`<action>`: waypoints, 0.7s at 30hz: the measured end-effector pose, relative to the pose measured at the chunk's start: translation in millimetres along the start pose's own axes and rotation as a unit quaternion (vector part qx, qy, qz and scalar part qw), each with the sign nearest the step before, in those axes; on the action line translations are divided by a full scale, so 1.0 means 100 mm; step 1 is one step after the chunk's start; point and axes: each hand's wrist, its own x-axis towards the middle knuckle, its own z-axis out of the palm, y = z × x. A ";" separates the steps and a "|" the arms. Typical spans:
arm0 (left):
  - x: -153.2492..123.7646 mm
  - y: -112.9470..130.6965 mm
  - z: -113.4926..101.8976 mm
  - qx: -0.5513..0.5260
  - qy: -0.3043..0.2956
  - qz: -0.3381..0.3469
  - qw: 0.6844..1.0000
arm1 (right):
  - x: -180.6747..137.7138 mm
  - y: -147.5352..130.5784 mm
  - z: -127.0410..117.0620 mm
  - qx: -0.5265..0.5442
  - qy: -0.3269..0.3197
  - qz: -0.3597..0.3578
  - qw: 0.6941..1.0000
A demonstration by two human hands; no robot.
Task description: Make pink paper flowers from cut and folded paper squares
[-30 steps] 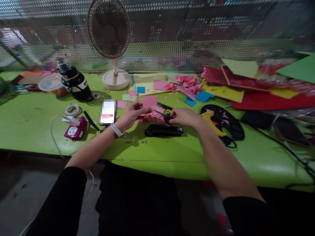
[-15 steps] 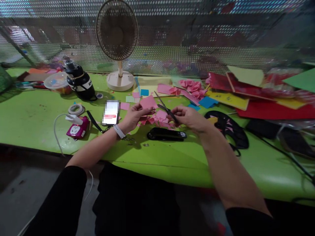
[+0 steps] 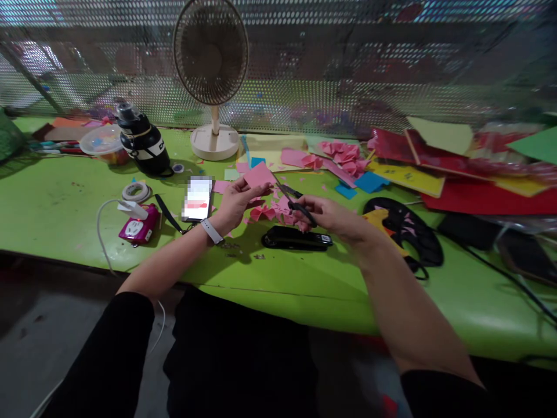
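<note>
My left hand (image 3: 237, 200) pinches a small square of pink paper (image 3: 259, 175) and holds it up over the green table (image 3: 65, 215). My right hand (image 3: 328, 215) grips black scissors (image 3: 295, 202) by the handles, the blades pointing up and left toward the pink paper's lower edge. Below both hands lies a heap of pink paper scraps (image 3: 274, 212). A black stapler (image 3: 296, 238) lies flat on the table just in front of my right hand.
A phone (image 3: 198, 198) lies left of my left hand, beside a pink socket adapter (image 3: 138, 227) with a white cable and a tape roll (image 3: 136, 191). A fan (image 3: 213, 75), black bottle (image 3: 143, 139), glue gun (image 3: 383, 223) and stacked coloured sheets (image 3: 456, 168) surround the spot.
My right hand picked the scissors up off the table and brought the blades toward the pink paper. The left hand kept holding the paper, raised slightly.
</note>
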 end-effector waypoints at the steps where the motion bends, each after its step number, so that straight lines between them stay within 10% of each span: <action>1: 0.00 0.00 0.00 0.003 0.000 0.001 1.000 | 0.01 0.01 0.01 -0.004 0.001 -0.001 1.000; 21: 0.00 0.00 0.02 0.004 -0.003 0.010 1.000 | 0.05 0.06 0.07 -0.020 0.041 -0.014 0.999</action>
